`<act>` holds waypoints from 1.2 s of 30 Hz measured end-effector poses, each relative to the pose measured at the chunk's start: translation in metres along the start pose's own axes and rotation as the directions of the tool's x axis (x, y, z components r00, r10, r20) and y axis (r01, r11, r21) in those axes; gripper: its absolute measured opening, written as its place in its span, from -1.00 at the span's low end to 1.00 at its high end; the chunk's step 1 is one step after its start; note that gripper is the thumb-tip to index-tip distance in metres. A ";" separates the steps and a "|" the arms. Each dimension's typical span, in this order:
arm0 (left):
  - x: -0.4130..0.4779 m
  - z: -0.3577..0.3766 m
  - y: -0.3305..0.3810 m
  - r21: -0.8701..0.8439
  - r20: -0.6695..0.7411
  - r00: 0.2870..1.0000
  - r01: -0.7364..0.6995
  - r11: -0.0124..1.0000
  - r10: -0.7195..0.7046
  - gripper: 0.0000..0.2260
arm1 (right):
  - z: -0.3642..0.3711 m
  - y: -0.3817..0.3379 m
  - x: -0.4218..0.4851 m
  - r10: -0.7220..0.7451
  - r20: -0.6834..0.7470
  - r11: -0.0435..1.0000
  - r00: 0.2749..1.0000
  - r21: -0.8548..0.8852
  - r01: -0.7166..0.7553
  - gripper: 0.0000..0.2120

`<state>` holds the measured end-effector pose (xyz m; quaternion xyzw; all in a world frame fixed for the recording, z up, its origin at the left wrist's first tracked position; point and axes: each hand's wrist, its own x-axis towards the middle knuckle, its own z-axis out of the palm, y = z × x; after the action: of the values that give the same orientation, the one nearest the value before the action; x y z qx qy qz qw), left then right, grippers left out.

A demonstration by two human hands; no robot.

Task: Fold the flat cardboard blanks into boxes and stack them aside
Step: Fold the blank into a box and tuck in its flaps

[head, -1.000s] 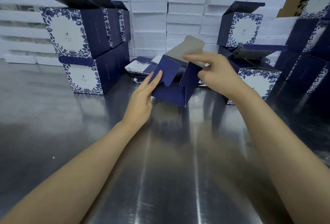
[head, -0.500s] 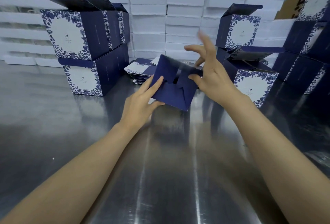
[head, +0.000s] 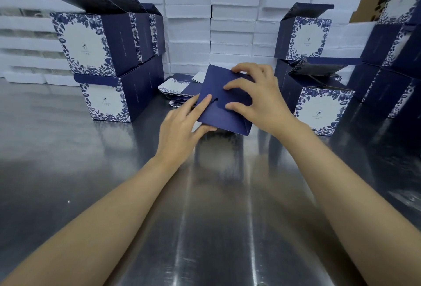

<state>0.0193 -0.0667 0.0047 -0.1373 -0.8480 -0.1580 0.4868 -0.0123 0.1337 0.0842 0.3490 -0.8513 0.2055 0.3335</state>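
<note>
At the middle of the bench (head: pixel 91 171), the half-folded blue box (head: pixel 218 115) sits tilted between your hands, its flapped bottom facing you. Your left hand (head: pixel 180 130) pinches the lower left corner, thumb beneath. Your right hand (head: pixel 259 98), nearer the interlocking flaps, curls over the upper edge and presses them with bent fingertips.

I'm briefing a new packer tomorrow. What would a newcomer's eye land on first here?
First, the dark blue cardboard box held tilted over the shiny steel table, the left hand pinching its lower edge and the right hand curled over its folded flaps. Next, the stacked blue-and-white floral boxes at left, with a wall of stacked white slabs behind.
</note>
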 end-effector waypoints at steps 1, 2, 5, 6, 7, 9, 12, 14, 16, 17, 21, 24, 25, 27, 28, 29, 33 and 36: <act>0.000 0.000 0.000 0.000 -0.006 1.000 -0.004 1.000 0.004 -0.46 | 0.001 -0.001 0.000 -0.003 -0.028 1.000 1.000 -0.013 0.002 -0.68; 0.001 0.000 0.001 -0.005 -0.010 1.000 -0.008 1.000 0.008 -0.45 | 0.003 -0.001 -0.001 -0.006 -0.051 0.999 0.999 -0.034 0.005 -0.67; 0.002 -0.002 0.004 -0.059 -0.026 1.000 -0.015 0.998 0.014 -0.46 | 0.008 -0.004 -0.002 -0.008 -0.066 0.993 0.998 -0.117 0.000 -0.58; 0.002 -0.002 0.005 -0.082 -0.034 0.999 -0.017 0.996 0.014 -0.46 | 0.008 -0.004 -0.003 -0.014 -0.062 0.990 0.998 -0.139 0.005 -0.56; 0.002 -0.003 0.006 -0.103 -0.042 0.999 -0.017 0.995 0.013 -0.46 | 0.008 -0.005 -0.003 -0.023 -0.057 0.988 0.998 -0.151 0.014 -0.55; 0.002 -0.004 0.008 -0.142 -0.046 0.999 -0.007 0.990 0.000 -0.45 | 0.006 -0.005 -0.003 -0.027 -0.044 0.987 0.999 -0.161 0.020 -0.55; 0.002 -0.005 0.006 -0.229 -0.002 0.999 0.042 0.972 -0.044 -0.34 | 0.002 -0.005 -0.002 -0.004 -0.043 0.996 0.999 -0.086 0.001 -0.56; 0.001 -0.004 0.003 -0.268 0.042 0.997 0.068 0.961 -0.059 -0.26 | -0.002 -0.008 -0.001 0.064 -0.103 0.988 0.993 0.148 -0.048 -0.59; 0.001 -0.003 0.001 -0.341 0.127 0.986 0.148 0.928 -0.111 -0.19 | -0.005 -0.010 0.002 0.227 -0.200 0.932 0.953 0.330 -0.152 -0.65; 0.000 -0.002 0.001 -0.403 0.191 0.970 0.217 0.889 -0.150 -0.16 | -0.006 -0.011 0.005 0.367 -0.212 0.881 0.906 0.392 -0.265 -0.66; -0.003 0.001 0.000 -0.534 0.453 0.881 0.394 0.748 -0.141 -0.05 | -0.010 -0.012 0.016 0.763 0.281 0.319 0.582 0.620 -0.717 -0.81; -0.004 0.002 0.001 -0.541 0.504 0.860 0.384 0.748 -0.077 -0.09 | -0.016 -0.010 0.017 0.718 0.420 0.245 0.555 0.594 -0.767 -0.84; -0.003 0.002 0.000 -0.560 0.492 0.866 0.390 0.731 -0.085 -0.13 | -0.017 -0.010 0.018 0.709 0.411 0.259 0.573 0.603 -0.754 -0.81; -0.002 0.003 -0.002 -0.578 0.440 0.889 0.389 0.717 -0.128 -0.20 | -0.019 -0.010 0.019 0.667 0.423 0.250 0.613 0.649 -0.719 -0.68; -0.002 0.003 -0.004 -0.570 0.405 0.900 0.387 0.725 -0.163 -0.20 | -0.021 -0.008 0.019 0.624 0.451 0.235 0.639 0.671 -0.703 -0.47; -0.001 0.003 -0.006 -0.559 0.369 0.906 0.394 0.729 -0.207 -0.20 | -0.022 -0.005 0.018 0.573 0.483 0.215 0.662 0.691 -0.690 -0.22; 0.000 0.003 -0.015 -0.492 0.262 0.903 0.429 0.757 -0.341 -0.33 | -0.010 0.001 0.011 0.420 0.499 0.447 0.758 0.613 -0.651 0.20; -0.003 0.004 -0.021 -0.506 0.333 0.825 0.566 0.652 -0.457 -0.41 | 0.017 0.000 -0.011 0.452 0.327 0.705 0.830 0.440 -0.557 0.15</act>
<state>0.0096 -0.0847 -0.0020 -0.0478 -0.8002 -0.5288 0.2788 -0.0137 0.1290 0.0641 0.1962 -0.8548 0.4749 0.0726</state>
